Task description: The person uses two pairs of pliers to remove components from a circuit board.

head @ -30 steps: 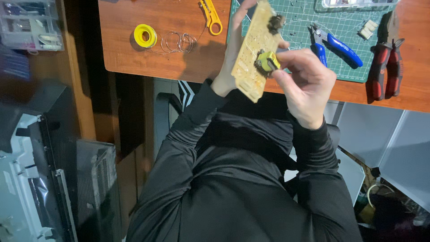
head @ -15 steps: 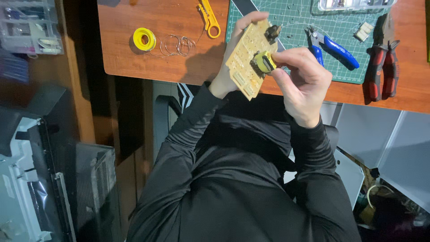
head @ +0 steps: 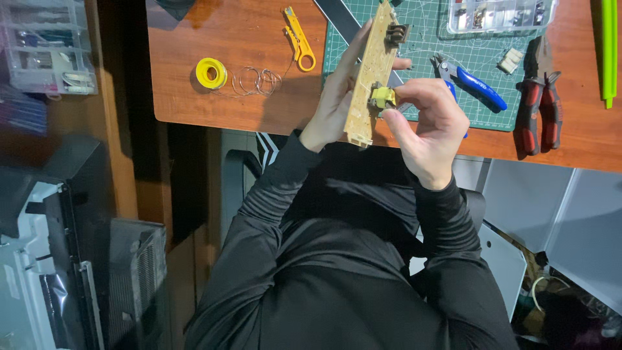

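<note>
A tan circuit board (head: 367, 78) is held nearly edge-on above the desk's near edge. My left hand (head: 334, 104) grips it from the left side, fingers behind it. My right hand (head: 424, 120) pinches a small yellow component (head: 382, 97) mounted on the board's lower half. A dark component (head: 396, 34) sits near the board's top end. Both arms wear black sleeves.
On the brown desk (head: 246, 45) lie a yellow solder spool (head: 211, 72) with loose wire (head: 256, 81), a yellow wire stripper (head: 299, 38), a green cutting mat (head: 479, 71), blue cutters (head: 476, 84), red pliers (head: 541, 110), a clear parts box (head: 499, 14) and a small white part (head: 510, 61). A plastic drawer unit (head: 45, 45) stands at left.
The board has turned from showing its flat face to nearly edge-on and stands more upright. My right hand stays on the yellow component.
</note>
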